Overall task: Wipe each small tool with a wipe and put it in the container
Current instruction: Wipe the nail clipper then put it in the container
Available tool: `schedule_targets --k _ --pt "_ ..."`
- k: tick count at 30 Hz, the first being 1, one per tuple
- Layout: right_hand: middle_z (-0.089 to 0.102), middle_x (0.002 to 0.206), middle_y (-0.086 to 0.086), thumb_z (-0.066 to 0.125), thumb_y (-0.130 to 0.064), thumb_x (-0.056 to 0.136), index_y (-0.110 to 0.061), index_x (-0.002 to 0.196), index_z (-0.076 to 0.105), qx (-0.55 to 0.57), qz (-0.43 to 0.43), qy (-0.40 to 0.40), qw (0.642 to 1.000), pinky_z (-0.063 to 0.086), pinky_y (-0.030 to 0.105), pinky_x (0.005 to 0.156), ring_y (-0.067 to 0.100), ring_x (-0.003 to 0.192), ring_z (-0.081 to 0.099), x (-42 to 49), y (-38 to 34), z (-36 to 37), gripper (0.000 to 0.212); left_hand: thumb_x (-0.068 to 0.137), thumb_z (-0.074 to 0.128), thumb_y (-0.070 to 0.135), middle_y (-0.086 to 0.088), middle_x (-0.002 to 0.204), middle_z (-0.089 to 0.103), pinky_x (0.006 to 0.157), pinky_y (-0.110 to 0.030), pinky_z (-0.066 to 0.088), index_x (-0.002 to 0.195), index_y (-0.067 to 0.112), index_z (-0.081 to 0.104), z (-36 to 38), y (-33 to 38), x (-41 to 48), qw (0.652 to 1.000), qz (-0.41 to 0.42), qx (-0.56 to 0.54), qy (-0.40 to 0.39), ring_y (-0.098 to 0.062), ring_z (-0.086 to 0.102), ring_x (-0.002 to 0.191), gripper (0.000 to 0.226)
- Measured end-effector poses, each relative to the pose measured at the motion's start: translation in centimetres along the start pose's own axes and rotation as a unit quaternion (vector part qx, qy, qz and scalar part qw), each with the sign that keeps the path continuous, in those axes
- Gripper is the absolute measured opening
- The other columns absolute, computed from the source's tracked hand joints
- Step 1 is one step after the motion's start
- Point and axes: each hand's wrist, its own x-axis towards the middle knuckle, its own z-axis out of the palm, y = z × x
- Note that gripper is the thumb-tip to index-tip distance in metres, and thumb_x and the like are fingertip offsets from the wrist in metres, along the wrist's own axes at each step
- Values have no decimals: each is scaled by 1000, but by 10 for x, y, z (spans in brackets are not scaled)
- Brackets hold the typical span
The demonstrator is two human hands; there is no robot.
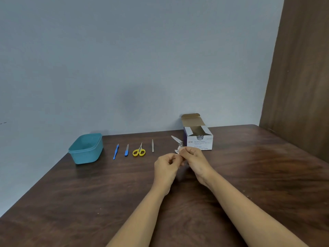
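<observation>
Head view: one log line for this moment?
step: wiping | left hand: holds nail clipper | right hand: pinches wipe on it | scissors, tweezers: on table

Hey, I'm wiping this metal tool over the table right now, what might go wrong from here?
1. The metal tool has a pointed end sticking out above the left hand and right hand, which pinch it with the wipe; a slip could nick a finger.
2. The container sits far left, past the tweezers and scissors, so reaching across might knock those tools.
</observation>
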Motion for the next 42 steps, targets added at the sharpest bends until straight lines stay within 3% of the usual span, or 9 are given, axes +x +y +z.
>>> schedule_targets --k 5,10,13,15,20,25,31,38,42 --pt "52 68 -8 47 -27 100 -14 78 60 -6 -6 2 1000 35 17 67 -4 59 46 0 -2 -3 29 86 61 17 1 67 63 60 -24 39 84 6 73 -3 1 5 978 -108 -175 39 -8 47 60 16" --pt "56 79 -7 46 -30 99 -12 89 66 -46 -10 -34 998 36 17 72 1 75 47 -2 3 -7 28 90 61 15 5 77 65 65 -24 39 88 15 74 -7 4 7 965 -103 -238 30 -6 49 69 13" --pt "61 98 3 49 -32 98 -3 101 68 -57 -6 -58 997 39 17 83 6 93 53 -3 3 -8 34 89 64 16 9 77 69 71 -28 39 83 20 75 -8 4 7 965 -104 -241 16 -6 53 76 13" --pt "61 100 7 49 -33 98 -4 100 69 -60 -6 -72 996 40 20 88 8 95 54 -4 3 -8 35 88 65 16 7 79 69 74 -30 39 83 20 75 -8 4 6 967 -100 -233 9 -9 53 78 12" --pt "67 81 -16 50 -33 97 -22 75 69 -56 13 -84 995 38 23 95 -1 90 57 -5 -1 -8 31 88 65 16 4 83 70 74 -28 40 82 20 75 -10 2 6 970 -89 -228 -5 -9 54 79 12" --pt "68 86 -7 56 -29 95 -20 84 73 -52 17 -118 991 39 21 87 0 84 57 -7 -4 -13 22 92 60 15 5 82 69 77 -27 39 82 20 74 -12 2 5 967 -87 -235 -38 -8 54 81 17" --pt "71 88 -6 60 -24 92 -12 88 73 -40 15 -151 988 39 19 88 0 87 61 -9 -7 -17 18 94 58 17 5 80 68 72 -25 38 83 19 73 -12 1 5 970 -70 -228 -46 -7 51 76 19" --pt "71 83 -11 58 -14 93 -14 83 73 -51 13 -119 992 41 8 79 -8 82 61 -7 -5 -15 18 96 54 13 7 71 65 70 -26 36 80 18 74 -12 1 5 966 -74 -244 -43 -8 43 69 26" --pt "70 81 -10 56 -12 94 -18 77 73 -61 9 -101 993 41 10 78 -5 80 60 -7 -4 -14 25 96 53 15 10 66 64 71 -27 36 86 16 73 -11 2 5 967 -69 -241 -37 -6 45 66 22"
